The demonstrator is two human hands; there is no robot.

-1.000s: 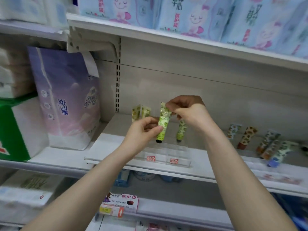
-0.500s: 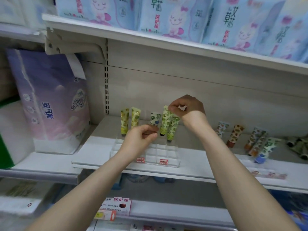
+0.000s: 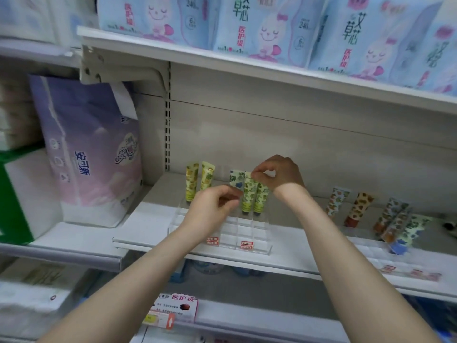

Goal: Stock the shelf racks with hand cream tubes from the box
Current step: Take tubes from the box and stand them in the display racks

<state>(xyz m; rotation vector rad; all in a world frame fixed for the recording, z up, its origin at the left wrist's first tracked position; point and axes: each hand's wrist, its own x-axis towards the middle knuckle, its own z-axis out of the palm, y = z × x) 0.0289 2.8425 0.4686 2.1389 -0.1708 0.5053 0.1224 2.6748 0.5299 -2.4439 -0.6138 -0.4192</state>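
Observation:
A clear plastic rack (image 3: 231,240) stands on the middle shelf (image 3: 153,226). A green-patterned hand cream tube (image 3: 248,194) is upright in the rack, and my right hand (image 3: 278,174) pinches its top edge. A second green tube (image 3: 261,198) stands right beside it. A blue-patterned tube (image 3: 236,179) is just behind, and two yellow tubes (image 3: 199,180) stand at the rack's back left. My left hand (image 3: 212,206) hovers in front of the rack with curled fingers holding nothing. The box is out of view.
More patterned tubes (image 3: 358,205) stand in another rack to the right on the same shelf. A purple tissue pack (image 3: 91,154) fills the neighbouring shelf on the left. Blue packs (image 3: 272,26) line the shelf above. A lower shelf carries a price card (image 3: 178,306).
My right hand has carried the green tube back and down into the rack beside the other green tube. My left hand has let go of the tube's lower part.

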